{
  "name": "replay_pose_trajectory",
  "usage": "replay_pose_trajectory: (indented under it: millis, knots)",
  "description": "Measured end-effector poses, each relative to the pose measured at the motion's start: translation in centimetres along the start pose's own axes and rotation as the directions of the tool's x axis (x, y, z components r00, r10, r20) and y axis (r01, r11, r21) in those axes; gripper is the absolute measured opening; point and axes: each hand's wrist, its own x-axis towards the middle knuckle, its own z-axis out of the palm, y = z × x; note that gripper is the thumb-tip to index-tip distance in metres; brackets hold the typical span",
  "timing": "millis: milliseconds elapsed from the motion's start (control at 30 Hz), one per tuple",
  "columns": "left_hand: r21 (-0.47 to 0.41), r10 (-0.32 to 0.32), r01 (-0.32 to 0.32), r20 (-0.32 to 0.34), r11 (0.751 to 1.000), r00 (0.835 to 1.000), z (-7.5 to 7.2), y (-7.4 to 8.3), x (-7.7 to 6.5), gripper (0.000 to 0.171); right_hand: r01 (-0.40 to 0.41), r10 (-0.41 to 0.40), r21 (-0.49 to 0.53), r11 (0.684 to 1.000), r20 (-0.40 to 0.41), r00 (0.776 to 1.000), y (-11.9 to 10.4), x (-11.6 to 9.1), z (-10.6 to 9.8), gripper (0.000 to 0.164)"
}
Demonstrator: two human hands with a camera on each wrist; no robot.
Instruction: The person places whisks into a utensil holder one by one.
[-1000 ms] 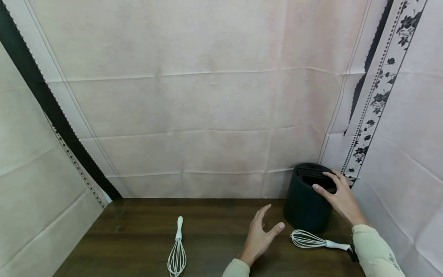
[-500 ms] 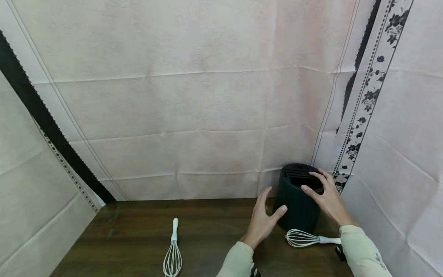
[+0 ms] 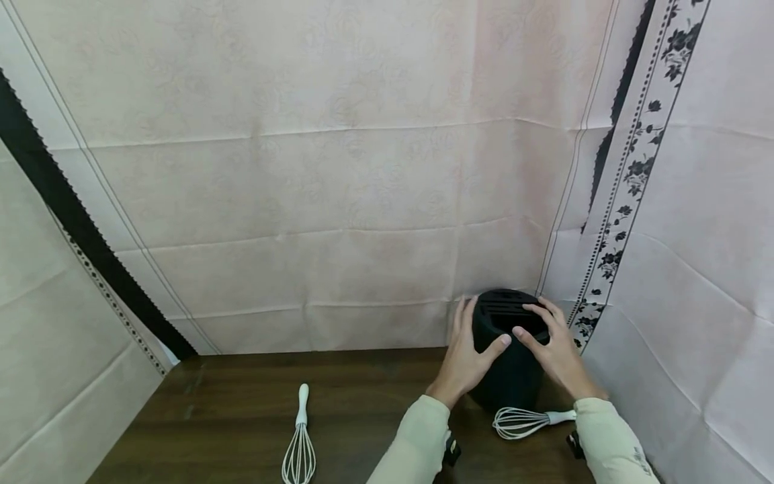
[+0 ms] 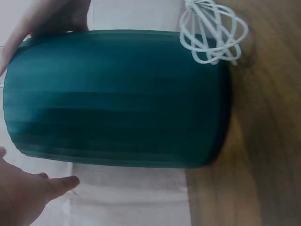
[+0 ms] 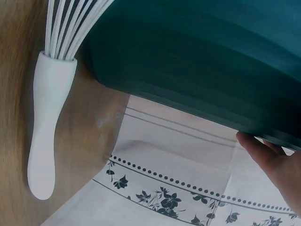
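Observation:
A dark green, rounded utensil holder (image 3: 508, 376) stands upright near the back right corner, with slots and a wide opening in its black top. My left hand (image 3: 468, 356) is spread along its left side. In the left wrist view a gap shows between those fingers (image 4: 61, 184) and the green wall. My right hand (image 3: 556, 353) is at the opposite side, fingertips right at the upper rim, thumb toward the front. A white whisk (image 3: 526, 422) lies in front of the holder, its wire end against the base in this view, its handle partly behind the right sleeve.
Another white whisk (image 3: 299, 440) lies on the brown wooden table (image 3: 236, 403) to the left, handle pointing back. Pale cloth walls (image 3: 363, 202) enclose the table behind and at both sides. A floral border (image 3: 611, 259) runs down the right corner.
My left hand has moved up and to the right, from over the table to the holder's left side. The right hand stays at the rim. The head view has shifted slightly.

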Motion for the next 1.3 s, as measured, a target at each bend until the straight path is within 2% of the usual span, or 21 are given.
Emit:
replay_pose_trajectory:
  millis: [167, 300, 567, 800, 1000, 1300]
  knots:
    - [0.073, -0.013, 0.012, 0.015, 0.997, 1.0, 0.0, 0.4, 0.5, 0.084, 0.019, -0.018, 0.015, 1.0, -0.035, 0.999, -0.5, -0.2, 1.1, 0.054]
    - [0.113, 0.001, -0.002, 0.01, 0.994, 1.0, 0.1, 0.5, 0.4, 0.082, 0.026, -0.024, 0.03, 0.999, -0.061, 0.998, -1.2, -0.4, 1.8, 0.05]
    - [0.159, 0.033, -0.026, -0.043, 0.987, 0.999, -0.3, 0.3, -0.1, 0.075, 0.054, -0.047, 0.062, 0.997, -0.112, 0.993, -2.1, -0.7, 2.5, 0.043]
    - [0.163, 0.008, 0.007, -0.092, 0.987, 0.996, -1.2, 0.0, -1.5, 0.07, 0.074, -0.064, 0.075, 0.994, -0.129, 0.99, -2.7, -1.2, 4.0, 0.043]
    - [0.152, -0.017, 0.033, -0.104, 0.988, 0.994, -2.0, 0.0, -2.5, 0.067, 0.063, -0.055, 0.06, 0.996, -0.132, 0.99, -3.5, -1.8, 4.6, 0.047]
    - [0.163, -0.061, 0.076, -0.097, 0.984, 0.993, -3.4, 0.2, -3.8, 0.061, 0.101, -0.091, 0.071, 0.992, -0.132, 0.987, -4.4, -2.9, 5.3, 0.043]
